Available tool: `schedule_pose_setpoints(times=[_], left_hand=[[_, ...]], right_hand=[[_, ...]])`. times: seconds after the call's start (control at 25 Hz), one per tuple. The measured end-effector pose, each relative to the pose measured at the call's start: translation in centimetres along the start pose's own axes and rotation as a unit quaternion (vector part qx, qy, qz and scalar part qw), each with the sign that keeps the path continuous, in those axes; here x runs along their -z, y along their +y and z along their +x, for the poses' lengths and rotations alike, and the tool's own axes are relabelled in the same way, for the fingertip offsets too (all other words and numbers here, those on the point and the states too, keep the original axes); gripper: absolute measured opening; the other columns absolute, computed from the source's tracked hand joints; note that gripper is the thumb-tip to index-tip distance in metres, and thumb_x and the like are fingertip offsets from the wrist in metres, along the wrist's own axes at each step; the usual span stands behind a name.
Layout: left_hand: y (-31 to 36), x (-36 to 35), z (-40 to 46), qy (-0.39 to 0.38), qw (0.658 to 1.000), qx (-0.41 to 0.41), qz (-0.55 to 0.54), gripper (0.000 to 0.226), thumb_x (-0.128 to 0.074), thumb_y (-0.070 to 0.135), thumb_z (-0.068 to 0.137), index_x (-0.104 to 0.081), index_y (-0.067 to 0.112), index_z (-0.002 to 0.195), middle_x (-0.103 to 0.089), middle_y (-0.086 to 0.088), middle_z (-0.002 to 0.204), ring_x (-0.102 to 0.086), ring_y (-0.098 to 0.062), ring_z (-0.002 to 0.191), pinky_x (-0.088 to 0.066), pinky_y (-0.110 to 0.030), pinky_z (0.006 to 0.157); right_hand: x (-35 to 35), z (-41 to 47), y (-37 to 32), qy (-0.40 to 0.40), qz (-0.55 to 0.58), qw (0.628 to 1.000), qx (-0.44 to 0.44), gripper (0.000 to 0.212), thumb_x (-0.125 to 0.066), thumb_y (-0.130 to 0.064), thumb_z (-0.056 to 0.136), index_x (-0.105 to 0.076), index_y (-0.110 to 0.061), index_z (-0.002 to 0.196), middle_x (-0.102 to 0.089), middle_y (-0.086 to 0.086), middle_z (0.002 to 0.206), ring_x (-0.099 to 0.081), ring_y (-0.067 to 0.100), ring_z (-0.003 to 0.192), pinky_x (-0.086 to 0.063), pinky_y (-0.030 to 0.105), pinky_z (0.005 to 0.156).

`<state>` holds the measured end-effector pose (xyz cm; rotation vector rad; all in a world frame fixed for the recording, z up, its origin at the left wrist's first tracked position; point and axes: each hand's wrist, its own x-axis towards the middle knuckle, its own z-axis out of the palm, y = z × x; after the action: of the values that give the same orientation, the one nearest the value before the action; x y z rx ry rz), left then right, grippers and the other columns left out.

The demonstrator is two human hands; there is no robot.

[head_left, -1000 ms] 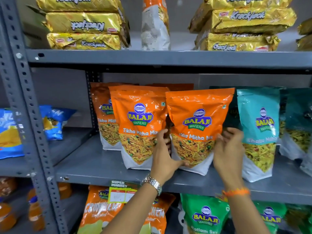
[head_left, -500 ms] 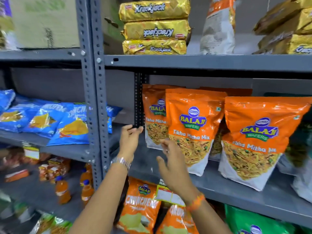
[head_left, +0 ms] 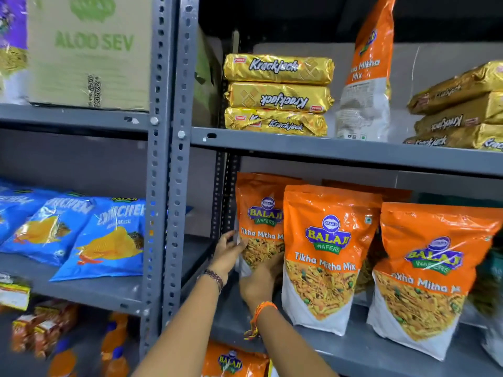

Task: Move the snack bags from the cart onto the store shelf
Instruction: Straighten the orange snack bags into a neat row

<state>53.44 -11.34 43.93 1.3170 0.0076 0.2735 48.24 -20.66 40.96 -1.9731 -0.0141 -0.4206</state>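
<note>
Three orange Balaji "Tikha Mitha Mix" snack bags stand upright in a row on the grey middle shelf point(head_left: 353, 352). The leftmost bag point(head_left: 260, 213) stands furthest back, close to the rear post. My left hand point(head_left: 227, 251) clasps its lower left edge. Lower down, my right hand point(head_left: 258, 284) presses on the front of the same bag, its fingers partly hidden behind the middle bag point(head_left: 326, 254). The right bag point(head_left: 430, 273) stands untouched. The cart is out of view.
Gold Krackjack packs point(head_left: 277, 93) and a tall orange bag point(head_left: 367, 77) sit on the shelf above. Grey slotted uprights point(head_left: 177, 186) divide the bays. Blue snack bags point(head_left: 106, 238) and a cardboard box point(head_left: 89, 50) fill the left bay. More orange bags point(head_left: 234, 360) lie below.
Both hands left the right orange bag, passed open through the air to the left, and now rest on the leftmost back bag. My view swung left and up.
</note>
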Motion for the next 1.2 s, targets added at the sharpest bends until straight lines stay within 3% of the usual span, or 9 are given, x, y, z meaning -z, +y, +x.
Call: schedule_pose_setpoints(times=[0.16,0.24,0.44,0.6,0.76,0.88,1.04,1.12,1.2], left_hand=[[-1.1,0.7,1.7,-0.031,0.999,0.004,0.003,0.031,-0.069,0.018,0.092,-0.061,0.020,0.122,-0.067,-0.016,0.128,-0.064,-0.031,0.120,-0.051,-0.048,0.104],[-1.5,0.9,2.2,-0.029,1.000,-0.008,0.002,0.024,-0.071,0.021,0.091,-0.063,0.022,0.115,-0.068,-0.017,0.128,-0.064,-0.031,0.119,-0.050,-0.052,0.105],[-0.9,1.3,2.0,-0.006,1.000,-0.016,0.023,0.039,-0.068,0.022,0.093,-0.059,0.012,0.130,-0.069,-0.014,0.122,-0.064,-0.025,0.108,-0.049,-0.044,0.100],[-1.1,1.4,2.1,-0.006,1.000,-0.003,0.014,0.029,-0.066,0.018,0.094,-0.060,0.018,0.122,-0.068,-0.015,0.123,-0.063,-0.032,0.118,-0.048,-0.052,0.106],[-1.1,1.2,2.0,-0.007,1.000,-0.012,0.000,0.026,-0.065,0.013,0.095,-0.058,0.018,0.120,-0.067,-0.017,0.123,-0.063,-0.031,0.114,-0.051,-0.048,0.103],[-0.7,1.3,1.6,-0.002,1.000,-0.021,0.005,0.042,-0.063,0.010,0.096,-0.053,0.012,0.136,-0.064,-0.018,0.132,-0.063,-0.025,0.111,-0.053,-0.042,0.097],[0.4,1.6,-1.5,0.033,0.999,0.002,-0.032,0.047,-0.057,0.005,0.098,-0.045,0.007,0.144,-0.059,-0.011,0.139,-0.058,-0.023,0.123,-0.044,-0.034,0.102],[0.6,1.8,-4.2,0.020,0.998,0.009,-0.051,0.051,-0.061,0.001,0.091,-0.047,0.011,0.139,-0.058,-0.010,0.137,-0.056,-0.021,0.121,-0.040,-0.032,0.099],[0.4,1.5,-6.6,-0.048,0.998,0.003,-0.046,0.066,-0.073,0.002,0.072,-0.050,0.018,0.131,-0.056,-0.011,0.136,-0.056,-0.022,0.122,-0.043,-0.035,0.105]], right_hand=[[0.0,1.7,1.2,-0.015,0.033,0.998,-0.051,0.084,-0.063,0.000,0.089,-0.015,-0.002,0.157,-0.035,0.020,0.157,-0.040,0.035,0.143,-0.031,0.036,0.119],[-0.2,2.5,1.6,0.050,0.005,0.999,-0.022,0.089,-0.061,0.003,0.089,-0.007,0.000,0.158,-0.030,0.020,0.160,-0.037,0.034,0.145,-0.026,0.033,0.119],[-0.9,3.5,1.4,0.104,-0.036,0.994,-0.004,0.077,-0.065,-0.009,0.090,-0.019,-0.001,0.152,-0.043,0.020,0.151,-0.051,0.032,0.132,-0.041,0.038,0.109],[-0.7,3.7,1.3,0.031,-0.007,0.999,-0.028,0.068,-0.060,-0.010,0.094,-0.025,-0.002,0.151,-0.047,0.021,0.148,-0.051,0.037,0.133,-0.043,0.042,0.110],[-0.7,3.7,1.4,0.088,-0.048,0.995,-0.010,0.090,-0.068,-0.017,0.091,-0.007,-0.004,0.157,-0.036,0.018,0.157,-0.045,0.034,0.140,-0.039,0.040,0.115],[0.0,2.2,0.8,0.044,-0.072,0.996,-0.010,0.086,-0.062,-0.013,0.092,-0.006,-0.005,0.156,-0.040,0.018,0.154,-0.047,0.034,0.136,-0.042,0.041,0.113],[3.4,-4.6,0.4,-0.086,-0.003,0.996,0.027,0.074,-0.055,-0.005,0.094,-0.018,-0.014,0.157,-0.059,0.018,0.137,-0.064,0.026,0.109,-0.055,0.031,0.081],[6.8,-8.3,1.0,-0.028,0.079,0.995,0.049,0.056,-0.052,0.005,0.095,-0.043,-0.019,0.144,-0.063,0.006,0.129,-0.065,0.020,0.114,-0.056,0.035,0.093],[10.5,-9.8,2.0,0.144,0.100,0.980,0.090,0.043,-0.057,0.004,0.093,-0.055,-0.024,0.126,-0.063,0.001,0.119,-0.064,0.015,0.105,-0.055,0.038,0.093]])
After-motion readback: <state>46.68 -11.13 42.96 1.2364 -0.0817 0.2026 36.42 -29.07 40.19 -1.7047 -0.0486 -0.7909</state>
